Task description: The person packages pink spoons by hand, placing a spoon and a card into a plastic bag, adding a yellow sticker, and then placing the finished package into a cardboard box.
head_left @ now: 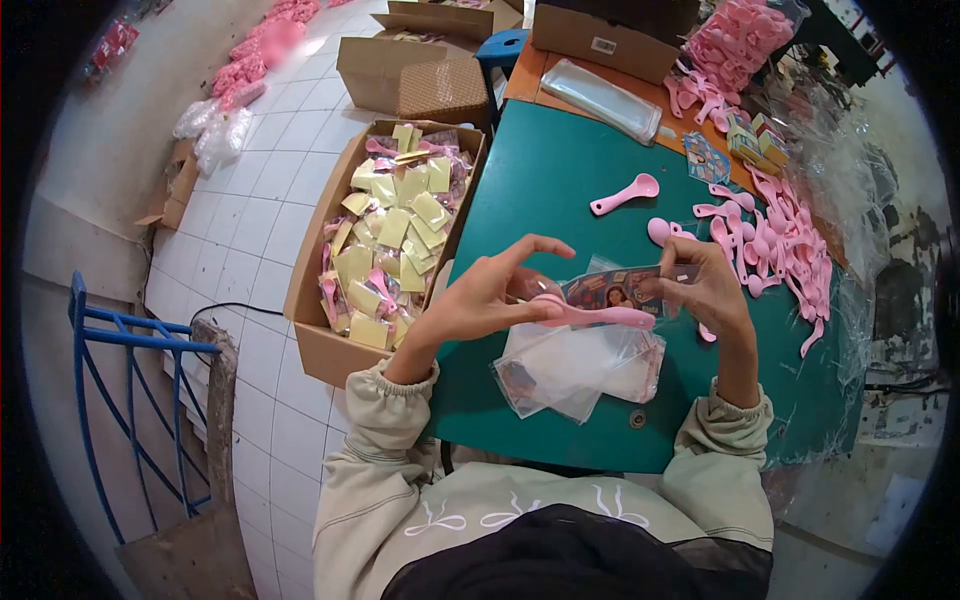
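My left hand (pixel 480 300) pinches a pink spoon (pixel 605 317) by its bowl end, with the handle pointing right. My right hand (pixel 708 285) grips the right end of a printed card (pixel 618 290) showing a picture of a person, just behind the spoon. The card's left end reaches toward my left fingers, and clear plastic shows around it. Under both hands lie overlapping clear plastic bags (pixel 580 372) on the green tabletop (pixel 535 150). Another pink spoon (pixel 628 194) rests alone farther back.
A heap of pink spoons (pixel 775 235) covers the table's right side. Left of the table stands an open carton (pixel 300 300) full of bagged spoons with pale yellow cards. Clear sleeves (pixel 602 100) and a cardboard box (pixel 615 40) are at the back. A blue metal frame (pixel 130 320) stands far left.
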The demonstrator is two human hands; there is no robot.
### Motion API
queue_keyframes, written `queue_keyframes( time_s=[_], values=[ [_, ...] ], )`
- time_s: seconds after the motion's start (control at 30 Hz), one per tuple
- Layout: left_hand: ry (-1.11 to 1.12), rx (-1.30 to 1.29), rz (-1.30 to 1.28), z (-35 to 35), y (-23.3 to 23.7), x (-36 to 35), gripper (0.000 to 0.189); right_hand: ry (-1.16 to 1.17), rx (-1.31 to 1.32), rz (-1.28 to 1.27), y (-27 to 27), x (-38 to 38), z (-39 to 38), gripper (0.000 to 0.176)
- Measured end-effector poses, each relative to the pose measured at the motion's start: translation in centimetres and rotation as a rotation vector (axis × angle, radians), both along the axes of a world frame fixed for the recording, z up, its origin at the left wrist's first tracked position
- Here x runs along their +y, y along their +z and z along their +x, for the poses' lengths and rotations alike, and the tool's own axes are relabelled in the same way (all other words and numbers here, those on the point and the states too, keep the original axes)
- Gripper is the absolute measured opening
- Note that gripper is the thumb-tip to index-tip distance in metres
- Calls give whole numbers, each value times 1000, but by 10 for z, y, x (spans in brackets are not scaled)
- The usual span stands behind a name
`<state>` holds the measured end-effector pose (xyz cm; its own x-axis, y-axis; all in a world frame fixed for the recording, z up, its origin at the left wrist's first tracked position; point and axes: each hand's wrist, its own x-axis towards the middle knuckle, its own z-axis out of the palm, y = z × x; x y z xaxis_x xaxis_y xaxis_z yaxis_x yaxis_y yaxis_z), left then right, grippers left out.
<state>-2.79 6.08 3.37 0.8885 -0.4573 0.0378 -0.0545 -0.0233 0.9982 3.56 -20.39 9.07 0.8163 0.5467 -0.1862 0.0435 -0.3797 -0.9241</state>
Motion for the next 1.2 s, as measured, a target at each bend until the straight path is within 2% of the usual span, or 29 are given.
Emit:
queue_keyframes(
  time_s=[0.13, 0.23, 0.33, 0.43, 0.53, 0.63, 0.7, 0.77, 0.8, 0.83, 0.87, 0.97, 1.07, 1.1, 1.2],
  values=[
    [53, 123, -124, -10, 2, 0, 57, -20, -133, 69, -17, -2, -3, 26],
    [72, 128, -148, -10, 2, -3, 54, -99, -6, 177, -12, 4, -12, 26],
    [55, 84, -108, -9, -1, -4, 53, -28, -80, -13, -17, -3, -10, 26],
    [39, 95, -150, -9, -5, -5, 58, -23, 10, 30, -17, -1, -12, 23],
    [37, 135, -187, -10, -4, -5, 61, 13, 211, 62, -2, -2, -18, 20],
    [43, 151, -103, -14, 4, -6, 63, 46, 191, 65, -10, -9, -18, 17],
    [76, 105, -30, -17, 2, -9, 68, 4, 44, -12, -4, -3, -23, 16],
    [369, -91, 108, -24, -6, -17, 70, -49, -24, 3, -3, 0, -27, 14],
    [512, -188, 179, -29, -8, -20, 70, -95, -169, -84, -3, 2, -30, 15],
    [512, -180, 234, -37, -10, -19, 70, -143, -313, -171, -3, 5, -35, 16],
    [446, -56, 114, -46, -9, -23, 70, -191, -456, -259, -3, 9, -40, 17],
    [203, 281, -277, -75, -8, -39, 63, -91, -708, -324, -8, 27, -60, 26],
    [153, 480, -433, -88, -20, -40, 61, 313, -565, -415, -4, 36, -85, 34],
    [159, 518, -371, -90, -15, -38, 56, 414, -380, -487, 6, 37, -88, 35],
    [87, 530, -336, -100, -24, -37, 52, 364, -515, -431, -11, 32, -97, 30]
  ],
)
